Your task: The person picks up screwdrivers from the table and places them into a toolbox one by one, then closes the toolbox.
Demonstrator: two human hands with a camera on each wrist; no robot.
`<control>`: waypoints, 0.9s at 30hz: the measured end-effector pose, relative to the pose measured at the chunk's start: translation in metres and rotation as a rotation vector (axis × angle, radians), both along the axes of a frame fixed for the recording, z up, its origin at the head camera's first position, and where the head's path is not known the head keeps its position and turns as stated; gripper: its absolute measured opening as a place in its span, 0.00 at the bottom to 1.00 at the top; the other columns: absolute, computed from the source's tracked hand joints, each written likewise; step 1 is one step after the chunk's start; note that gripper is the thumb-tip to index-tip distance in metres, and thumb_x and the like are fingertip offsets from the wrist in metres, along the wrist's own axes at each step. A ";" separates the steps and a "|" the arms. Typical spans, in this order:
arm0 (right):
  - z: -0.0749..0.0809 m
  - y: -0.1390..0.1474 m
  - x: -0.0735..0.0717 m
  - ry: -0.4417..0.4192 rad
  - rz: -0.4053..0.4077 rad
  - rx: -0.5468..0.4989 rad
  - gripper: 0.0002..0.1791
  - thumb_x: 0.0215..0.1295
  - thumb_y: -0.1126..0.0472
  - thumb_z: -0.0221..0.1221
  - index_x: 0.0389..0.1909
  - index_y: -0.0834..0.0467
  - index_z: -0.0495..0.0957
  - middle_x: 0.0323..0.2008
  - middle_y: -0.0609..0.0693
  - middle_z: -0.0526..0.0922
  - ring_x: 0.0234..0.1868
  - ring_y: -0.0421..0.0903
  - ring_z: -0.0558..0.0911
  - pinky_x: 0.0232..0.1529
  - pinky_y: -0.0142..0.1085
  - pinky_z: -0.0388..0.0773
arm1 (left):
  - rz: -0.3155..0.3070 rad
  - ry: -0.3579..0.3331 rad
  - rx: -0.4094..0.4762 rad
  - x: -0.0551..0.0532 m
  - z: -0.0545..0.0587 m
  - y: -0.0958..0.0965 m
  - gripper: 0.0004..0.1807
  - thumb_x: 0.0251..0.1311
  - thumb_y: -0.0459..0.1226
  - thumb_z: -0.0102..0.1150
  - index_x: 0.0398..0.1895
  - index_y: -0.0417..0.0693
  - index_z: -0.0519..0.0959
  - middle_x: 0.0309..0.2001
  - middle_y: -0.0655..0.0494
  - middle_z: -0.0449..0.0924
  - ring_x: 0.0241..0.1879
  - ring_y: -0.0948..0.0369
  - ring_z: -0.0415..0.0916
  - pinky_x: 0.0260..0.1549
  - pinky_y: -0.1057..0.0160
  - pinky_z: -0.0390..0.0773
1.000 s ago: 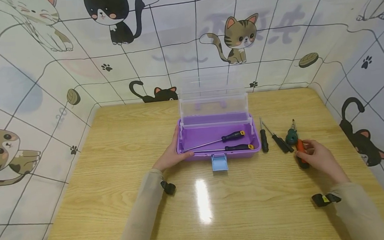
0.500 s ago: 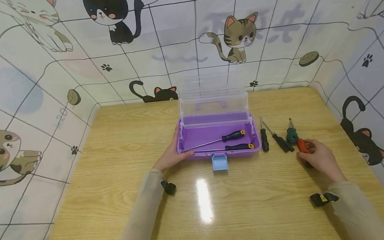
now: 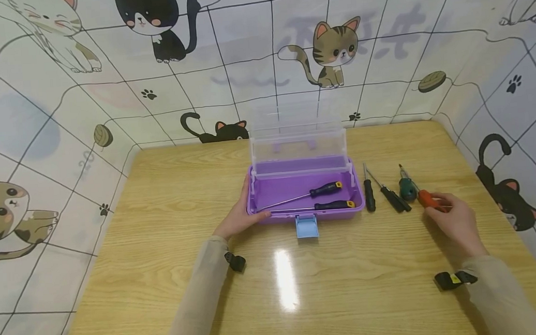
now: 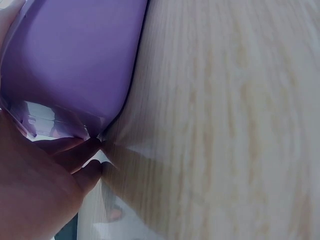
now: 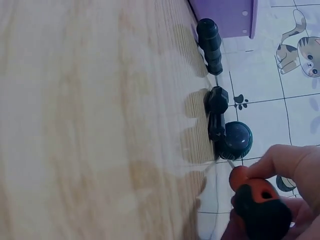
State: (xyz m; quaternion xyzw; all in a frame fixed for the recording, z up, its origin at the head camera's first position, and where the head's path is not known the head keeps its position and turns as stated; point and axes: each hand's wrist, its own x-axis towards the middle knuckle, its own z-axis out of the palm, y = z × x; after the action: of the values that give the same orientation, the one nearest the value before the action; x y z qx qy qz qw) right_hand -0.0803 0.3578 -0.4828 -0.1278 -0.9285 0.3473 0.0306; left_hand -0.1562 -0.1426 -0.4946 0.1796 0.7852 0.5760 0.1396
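My left hand (image 3: 240,219) holds the left end of a purple toolbox (image 3: 295,219), thumb over the front rim and other fingers along its side wall (image 4: 75,55). Two screwdrivers with black and yellow handles lie inside: one slanted (image 3: 326,189), one along the front wall (image 3: 333,205). To the right, my right hand (image 3: 457,224) pinches an orange-and-black screwdriver (image 3: 428,199) by its handle (image 5: 260,200). Its shaft runs beside a green bulb-handled screwdriver (image 3: 407,189), close by on the table.
Between toolbox and green screwdriver lie several black-handled screwdrivers (image 3: 369,195), two of them side by side (image 3: 391,200). The transparent lid (image 3: 299,147) stands raised at the back, and a pale blue latch (image 3: 307,227) hangs at the front. A cat-print backdrop (image 3: 260,59) borders the wooden table (image 3: 181,194).
The right hand has shifted slightly right, turning the orange screwdriver so its handle points more to the right. The green screwdriver's tip has swung left. The left hand and toolbox stay put.
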 end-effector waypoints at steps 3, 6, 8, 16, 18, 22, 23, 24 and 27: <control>-0.001 0.001 0.000 0.039 -0.044 -0.006 0.25 0.65 0.61 0.57 0.59 0.72 0.71 0.49 0.73 0.76 0.45 0.60 0.76 0.33 0.27 0.64 | 0.002 -0.008 0.004 0.001 0.001 0.000 0.67 0.51 0.39 0.72 0.75 0.68 0.24 0.77 0.59 0.30 0.72 0.51 0.45 0.69 0.50 0.46; 0.000 0.002 0.000 0.083 -0.081 -0.009 0.23 0.64 0.61 0.58 0.57 0.70 0.73 0.48 0.71 0.78 0.39 0.43 0.76 0.32 0.23 0.63 | 0.008 -0.025 0.002 0.001 0.001 0.000 0.67 0.51 0.40 0.72 0.74 0.74 0.24 0.77 0.59 0.30 0.72 0.52 0.45 0.69 0.51 0.46; 0.001 0.001 0.000 0.092 -0.111 -0.021 0.23 0.64 0.60 0.57 0.57 0.69 0.74 0.49 0.69 0.78 0.36 0.35 0.71 0.32 0.23 0.63 | 0.008 -0.030 0.007 0.001 0.001 0.000 0.67 0.51 0.39 0.72 0.74 0.74 0.24 0.77 0.59 0.30 0.72 0.52 0.45 0.69 0.51 0.46; 0.002 0.005 0.000 0.094 -0.171 -0.069 0.25 0.65 0.59 0.55 0.61 0.66 0.72 0.50 0.63 0.76 0.37 0.38 0.70 0.31 0.24 0.64 | -0.012 -0.064 0.008 0.008 0.024 0.002 0.65 0.54 0.36 0.69 0.75 0.64 0.23 0.77 0.52 0.29 0.72 0.47 0.44 0.68 0.49 0.46; 0.004 0.006 0.001 0.098 -0.170 -0.067 0.25 0.65 0.59 0.54 0.61 0.66 0.72 0.51 0.64 0.76 0.37 0.37 0.69 0.31 0.23 0.64 | -0.016 -0.073 0.008 0.011 0.033 0.003 0.65 0.53 0.34 0.69 0.75 0.60 0.24 0.77 0.49 0.30 0.72 0.45 0.44 0.68 0.48 0.46; 0.008 0.005 0.001 0.115 -0.185 -0.060 0.24 0.65 0.60 0.55 0.60 0.66 0.73 0.50 0.64 0.76 0.35 0.33 0.68 0.31 0.22 0.63 | -0.022 -0.060 0.025 0.012 0.035 0.003 0.65 0.53 0.33 0.69 0.76 0.58 0.24 0.77 0.48 0.30 0.72 0.43 0.44 0.68 0.48 0.46; 0.009 0.005 0.000 0.120 -0.191 -0.065 0.24 0.65 0.60 0.55 0.60 0.66 0.73 0.50 0.63 0.76 0.35 0.32 0.68 0.31 0.22 0.63 | -0.023 -0.056 0.025 0.012 0.035 0.003 0.65 0.53 0.33 0.69 0.76 0.57 0.24 0.77 0.48 0.30 0.72 0.43 0.44 0.68 0.48 0.46; 0.010 0.004 0.000 0.127 -0.203 -0.071 0.24 0.64 0.60 0.55 0.60 0.66 0.73 0.48 0.61 0.77 0.35 0.31 0.68 0.31 0.21 0.63 | -0.024 -0.055 0.023 0.012 0.035 0.003 0.65 0.53 0.33 0.69 0.76 0.57 0.24 0.77 0.48 0.30 0.72 0.43 0.44 0.68 0.48 0.46; 0.012 0.002 -0.002 0.148 -0.243 -0.102 0.23 0.62 0.61 0.57 0.58 0.65 0.75 0.43 0.51 0.78 0.35 0.30 0.68 0.33 0.21 0.64 | -0.025 -0.050 0.011 0.012 0.035 0.003 0.65 0.53 0.33 0.69 0.76 0.54 0.24 0.77 0.47 0.30 0.72 0.44 0.44 0.68 0.48 0.47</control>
State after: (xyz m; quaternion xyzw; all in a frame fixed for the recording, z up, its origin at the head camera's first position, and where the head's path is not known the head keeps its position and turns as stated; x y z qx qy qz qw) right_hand -0.0819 0.3599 -0.4706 -0.2145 -0.8826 0.3964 0.1341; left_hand -0.1439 -0.1394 -0.4597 0.1757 0.7759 0.5829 0.1651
